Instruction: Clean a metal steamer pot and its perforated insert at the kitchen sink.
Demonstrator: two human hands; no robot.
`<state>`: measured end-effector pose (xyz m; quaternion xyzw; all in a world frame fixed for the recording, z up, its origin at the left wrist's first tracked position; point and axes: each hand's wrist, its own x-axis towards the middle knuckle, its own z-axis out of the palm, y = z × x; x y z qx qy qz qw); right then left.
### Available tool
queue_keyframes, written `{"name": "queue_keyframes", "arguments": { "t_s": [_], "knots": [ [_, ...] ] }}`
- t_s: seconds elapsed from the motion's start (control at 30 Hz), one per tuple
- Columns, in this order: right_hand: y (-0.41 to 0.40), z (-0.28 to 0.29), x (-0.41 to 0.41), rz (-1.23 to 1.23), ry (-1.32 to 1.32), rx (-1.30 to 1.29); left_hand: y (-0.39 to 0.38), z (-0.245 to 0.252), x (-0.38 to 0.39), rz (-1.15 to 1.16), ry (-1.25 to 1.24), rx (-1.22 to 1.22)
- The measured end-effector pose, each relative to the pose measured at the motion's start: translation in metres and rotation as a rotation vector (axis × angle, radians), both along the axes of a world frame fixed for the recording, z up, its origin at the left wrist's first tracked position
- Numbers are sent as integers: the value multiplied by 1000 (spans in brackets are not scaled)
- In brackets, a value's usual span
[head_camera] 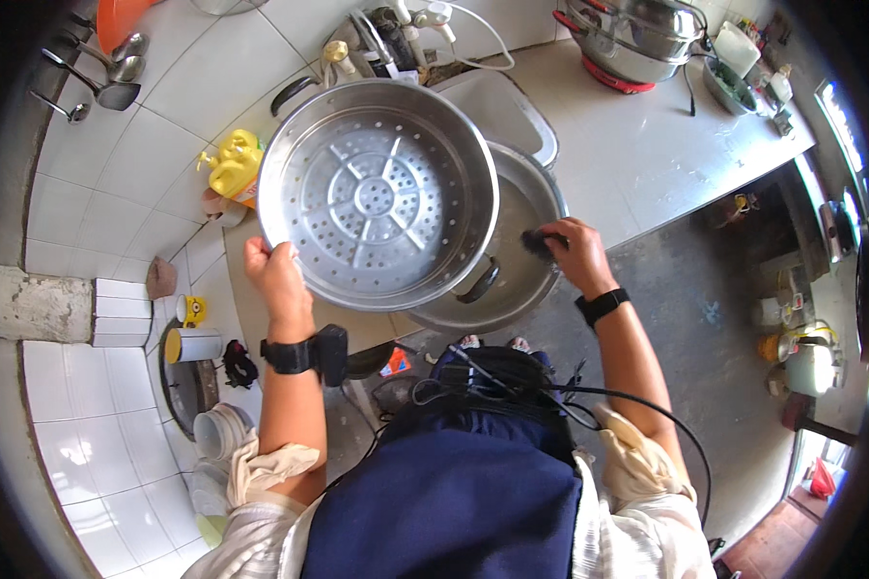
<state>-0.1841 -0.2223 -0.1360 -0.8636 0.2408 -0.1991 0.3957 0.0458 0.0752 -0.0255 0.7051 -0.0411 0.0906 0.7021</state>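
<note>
A round steel steamer basket (374, 195) with a perforated base is tipped toward me, its inside facing up. My left hand (279, 279) grips its near left rim, thumb on the inside. One black side handle (292, 95) sticks out at the far left, the other (479, 281) at the near right. Beneath and to the right is a wide metal basin (510, 307) with cloudy water in it, partly hidden by the steamer. Over the basin's right side, my right hand (578, 250) holds a dark scrubbing pad (542, 244).
Behind the steamer lie a sink (510, 108) and a tap (434, 16). A yellow soap bottle (237, 168) stands at the left wall. On the right counter (608, 155) sits a steel pot (626, 43) on a red base. A black cable (641, 405) crosses my right arm.
</note>
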Motion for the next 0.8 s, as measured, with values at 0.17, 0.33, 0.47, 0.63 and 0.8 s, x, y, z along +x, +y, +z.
{"name": "queue_keyframes", "arguments": {
  "t_s": [0.17, 0.33, 0.47, 0.63, 0.8],
  "knots": [
    [-13, 8, 10, -158, -274, 403, 19, 4, -6, 36, 66, -69],
    [-37, -3, 8, -103, -71, 42, 49, 3, -12, 96, 142, -90],
    [-78, -31, 15, -361, -345, 649, 70, 15, -23, 135, 282, -81],
    [-140, -69, 42, -614, -330, 983, 98, 18, -37, 213, 396, -253],
    [-210, -96, 74, -444, -573, 1213, 111, 12, -41, 239, 460, -268]
  ]
}}
